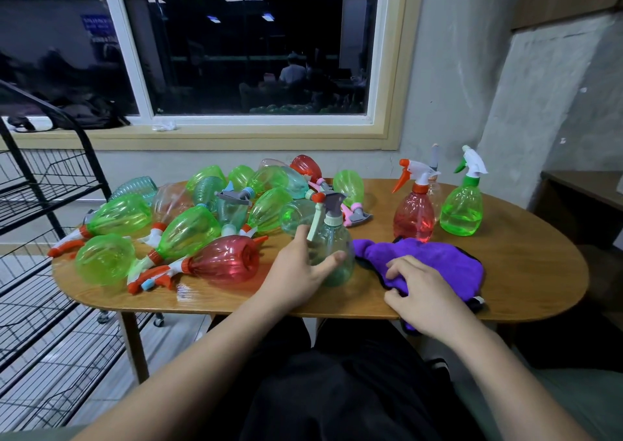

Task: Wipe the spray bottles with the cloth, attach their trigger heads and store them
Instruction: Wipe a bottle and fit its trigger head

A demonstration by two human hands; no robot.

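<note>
bottle-work at the front edge of the table (539,292). left hand (300,272) wrapped round the pale bottle (337,238), thumb on the near side, fingers round the far side, holding it upright just left of the purple cloth (438,258). grey trigger head (332,204) already sitting on its neck. right hand (428,292) down on the cloth, fingers bent and bunching the near edge, thumb tucked against it. looks empty or nearly so, thin clear plastic, so probably light, tippy and quick to dent under a hard squeeze; smooth too, likely slippery once rubbed. best held low round the belly, as now, or by the neck under the collar, never by the trigger lever. cloth soft and floppy, better gathered into a pad first. heap of bottles (188,228) lying to the left, red bottle (414,218) and green bottle (462,211) standing behind the cloth.
</note>
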